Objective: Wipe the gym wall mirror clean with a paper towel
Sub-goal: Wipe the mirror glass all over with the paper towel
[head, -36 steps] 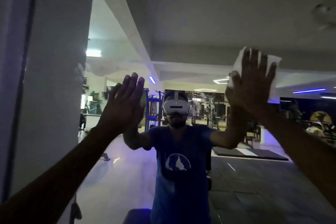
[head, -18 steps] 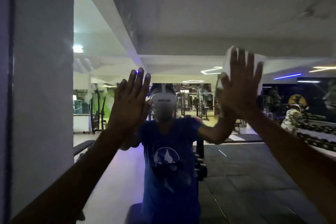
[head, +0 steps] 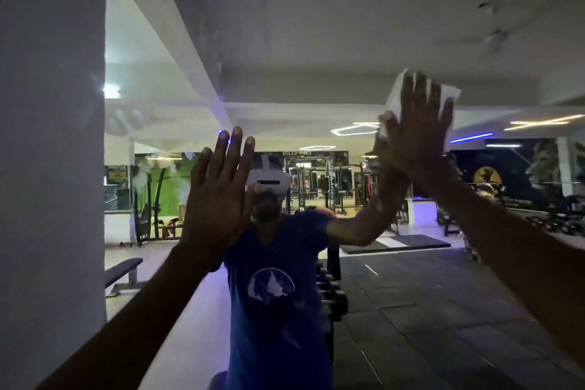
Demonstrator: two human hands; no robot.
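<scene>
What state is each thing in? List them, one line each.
Right hand: open flat, pressing the paper towel to the mirror.
Paper towel: spread under the palm, edges showing.
Left hand: open, empty, fingers spread.
Mirror: smudges visible high up.

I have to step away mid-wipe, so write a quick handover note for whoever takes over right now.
Right hand: flat and open, pressing the paper towel on the mirror, upper right.
Left hand: open, empty, raised flat at the glass, centre-left; contact unclear.
Done: cannot tell how much is wiped.
Left: hazy smudges show near the upper left; wipe there, then the lower part.
</scene>
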